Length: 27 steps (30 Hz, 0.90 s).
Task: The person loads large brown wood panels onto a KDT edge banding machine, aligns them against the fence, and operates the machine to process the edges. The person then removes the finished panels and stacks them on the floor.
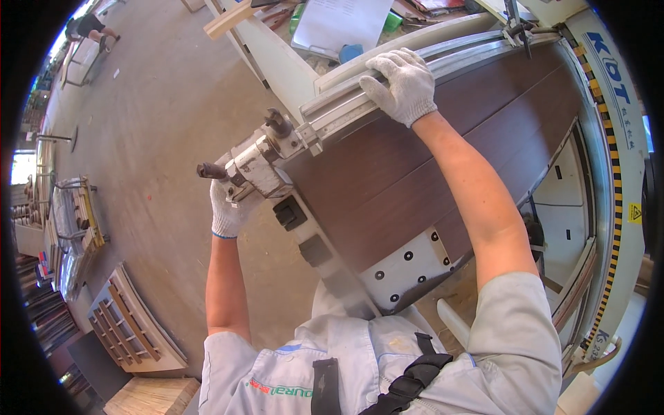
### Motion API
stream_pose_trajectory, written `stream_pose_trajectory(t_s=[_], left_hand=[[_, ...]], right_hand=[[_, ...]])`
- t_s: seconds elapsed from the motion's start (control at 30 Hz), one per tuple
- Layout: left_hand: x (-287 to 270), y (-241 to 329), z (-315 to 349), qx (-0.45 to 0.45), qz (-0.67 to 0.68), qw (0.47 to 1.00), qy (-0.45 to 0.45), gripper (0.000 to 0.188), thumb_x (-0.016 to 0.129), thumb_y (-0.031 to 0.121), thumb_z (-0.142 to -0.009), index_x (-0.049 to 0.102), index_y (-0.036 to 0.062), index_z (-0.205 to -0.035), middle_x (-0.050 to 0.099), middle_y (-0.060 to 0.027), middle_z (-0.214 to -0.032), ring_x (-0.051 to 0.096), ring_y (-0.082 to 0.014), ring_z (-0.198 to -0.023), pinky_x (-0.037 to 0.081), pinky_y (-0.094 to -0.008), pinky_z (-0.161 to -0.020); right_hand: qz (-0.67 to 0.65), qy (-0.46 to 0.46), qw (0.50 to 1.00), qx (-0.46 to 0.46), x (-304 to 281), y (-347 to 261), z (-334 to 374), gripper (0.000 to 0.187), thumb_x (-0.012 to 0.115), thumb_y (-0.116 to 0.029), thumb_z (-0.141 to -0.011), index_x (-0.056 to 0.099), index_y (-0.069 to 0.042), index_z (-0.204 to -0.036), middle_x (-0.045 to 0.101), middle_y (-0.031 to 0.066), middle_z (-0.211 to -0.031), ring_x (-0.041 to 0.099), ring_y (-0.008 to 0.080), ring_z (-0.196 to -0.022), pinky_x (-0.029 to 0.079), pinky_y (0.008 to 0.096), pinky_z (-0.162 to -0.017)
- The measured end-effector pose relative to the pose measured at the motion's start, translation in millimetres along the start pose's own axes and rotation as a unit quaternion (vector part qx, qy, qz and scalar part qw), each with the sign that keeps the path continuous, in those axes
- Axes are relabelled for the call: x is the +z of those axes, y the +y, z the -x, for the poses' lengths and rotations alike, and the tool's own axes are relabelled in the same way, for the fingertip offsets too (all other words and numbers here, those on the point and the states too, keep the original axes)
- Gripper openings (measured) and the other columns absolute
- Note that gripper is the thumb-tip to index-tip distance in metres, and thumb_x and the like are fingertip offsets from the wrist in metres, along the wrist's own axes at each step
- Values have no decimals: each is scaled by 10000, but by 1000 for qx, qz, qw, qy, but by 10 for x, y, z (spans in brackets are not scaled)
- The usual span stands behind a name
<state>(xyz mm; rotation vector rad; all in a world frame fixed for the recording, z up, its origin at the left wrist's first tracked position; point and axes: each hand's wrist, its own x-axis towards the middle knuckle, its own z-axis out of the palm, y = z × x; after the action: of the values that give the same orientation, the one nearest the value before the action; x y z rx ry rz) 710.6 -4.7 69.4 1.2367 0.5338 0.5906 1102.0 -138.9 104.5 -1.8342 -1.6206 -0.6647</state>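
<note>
My left hand point(229, 211), in a white knit glove, is closed around the left end of a worn metal bracket point(257, 166) with dark clamp knobs. The bracket hides most of its fingers. My right hand point(403, 86), gloved the same way, curls its fingers over the metal fence rail point(339, 114) that runs from the bracket to the upper right. Below the rail, brown wood-look boards point(415, 173) lie on the machine, with straight seams between them. At their near end a light metal plate point(408, 266) has several round black pads.
A machine beam with a yellow-and-black striped edge point(611, 187) curves along the right. Beyond the rail lies a clipboard with white paper point(339, 24) among clutter. Stacked panels point(135, 321) and a loaded cart point(72, 228) stand at left. Another person point(93, 29) is far off at upper left.
</note>
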Motion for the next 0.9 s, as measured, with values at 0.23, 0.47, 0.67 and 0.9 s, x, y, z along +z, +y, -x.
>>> stream_pose_trajectory(t_s=[0.23,0.47,0.67,0.9], left_hand=[[-16,-53,-123,-61,197,979,-5,482,503,247,-1130,546,-39,-1515,650,-199,-1475,685,-347,-1299,599,-557,-1097],[-39,-43,-91,-1,36,999,-27,473,498,220,-1138,525,-42,-1531,636,-202,-1491,676,-338,-1318,604,-547,-1097],[-28,-20,-68,0,-50,999,-21,513,496,269,-1137,508,-39,-1547,624,-197,-1510,669,-343,-1329,598,-553,-1104],[-132,-118,-81,-64,128,990,-2,519,477,367,-1130,559,2,-1489,653,-156,-1443,679,-325,-1293,585,-558,-1090]], right_hand=[[-3,29,1000,-9,89,59,24,437,796,-534,-876,817,-107,-966,801,120,-962,748,347,-1002,542,468,-1044],[10,26,999,-15,81,63,30,454,778,-558,-895,816,-114,-977,803,118,-974,749,351,-1012,543,475,-1045],[3,20,1000,0,84,96,48,479,756,-587,-904,818,-119,-985,808,114,-997,750,356,-1051,538,475,-1068],[10,10,1000,20,47,59,29,487,737,-584,-908,813,-106,-955,805,136,-1030,735,367,-1103,532,471,-1075]])
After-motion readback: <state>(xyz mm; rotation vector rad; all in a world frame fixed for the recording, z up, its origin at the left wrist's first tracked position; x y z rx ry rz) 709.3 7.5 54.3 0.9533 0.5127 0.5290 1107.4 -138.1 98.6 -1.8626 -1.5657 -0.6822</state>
